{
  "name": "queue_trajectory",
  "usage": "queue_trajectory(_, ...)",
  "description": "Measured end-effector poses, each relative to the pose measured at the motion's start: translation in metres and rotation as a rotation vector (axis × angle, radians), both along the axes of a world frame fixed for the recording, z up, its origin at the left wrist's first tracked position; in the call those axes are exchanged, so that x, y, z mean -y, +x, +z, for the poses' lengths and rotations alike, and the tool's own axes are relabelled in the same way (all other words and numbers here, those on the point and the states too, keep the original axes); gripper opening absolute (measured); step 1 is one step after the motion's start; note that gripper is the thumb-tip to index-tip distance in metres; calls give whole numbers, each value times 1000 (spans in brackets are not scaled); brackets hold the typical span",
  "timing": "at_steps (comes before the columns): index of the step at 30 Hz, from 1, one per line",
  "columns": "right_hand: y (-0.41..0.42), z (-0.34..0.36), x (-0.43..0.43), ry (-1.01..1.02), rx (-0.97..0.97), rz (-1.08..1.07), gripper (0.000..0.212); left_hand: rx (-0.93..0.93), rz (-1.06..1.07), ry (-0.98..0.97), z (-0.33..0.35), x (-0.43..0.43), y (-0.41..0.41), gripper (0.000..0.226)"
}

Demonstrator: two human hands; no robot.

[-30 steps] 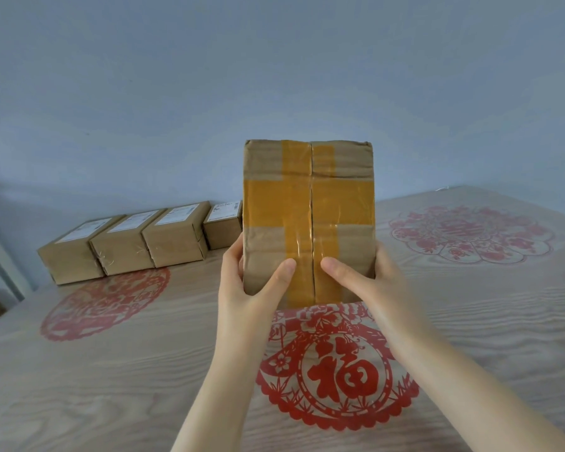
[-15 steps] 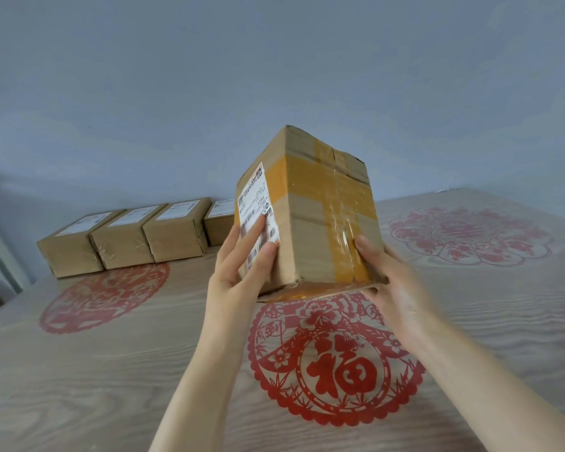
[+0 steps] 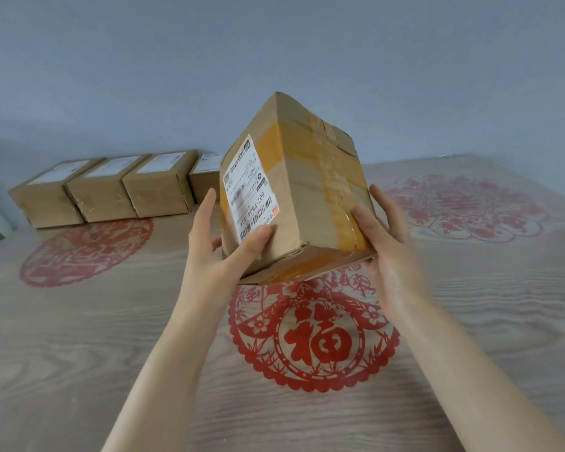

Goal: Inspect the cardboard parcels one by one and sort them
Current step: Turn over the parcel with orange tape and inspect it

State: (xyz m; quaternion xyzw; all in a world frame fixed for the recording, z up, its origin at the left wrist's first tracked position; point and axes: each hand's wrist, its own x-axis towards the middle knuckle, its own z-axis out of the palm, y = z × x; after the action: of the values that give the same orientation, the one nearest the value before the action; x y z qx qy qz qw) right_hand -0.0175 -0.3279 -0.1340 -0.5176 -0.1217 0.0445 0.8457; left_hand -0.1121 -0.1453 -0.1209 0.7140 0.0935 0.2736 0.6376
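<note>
Above table [image 3: 79, 337], tilted parcel [image 3: 307, 203] clamped between left fingers [image 3: 256, 238] and right fingers [image 3: 367, 221], curled round lower edges.

Both forearms bare, reach forward and up from lower edge of view, converging toward middle. Raised left hand [image 3: 219, 252] has palm turned to right; thumb lies flat on label face of parcel [image 3: 307, 203], fingers [image 3: 207, 203] straight, going up behind its left edge. Opposite, right hand [image 3: 392, 256] has palm turned to left; thumb presses on taped face near lower corner, other fingers extend behind right side. Parcel gripped between both hands, tilted.
</note>
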Motion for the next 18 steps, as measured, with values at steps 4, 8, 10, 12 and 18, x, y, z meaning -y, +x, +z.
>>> queue_trajectory(4,-7,3,-1,50,-38,54,64,-64,-40,-285,9,-8,3,106)
queue_trajectory(8,-5,31,1,79,-144,115,58,-112,-174,-565,35,-10,-6,68)
queue_trajectory(10,-6,49,5,73,-207,145,52,-143,-249,-631,54,-11,-13,80)
queue_trajectory(12,-11,64,9,7,-274,158,49,-197,-297,-627,78,-9,-20,98)
queue_trajectory(18,-38,129,24,-246,-395,355,85,-285,-272,-523,150,11,-34,74)
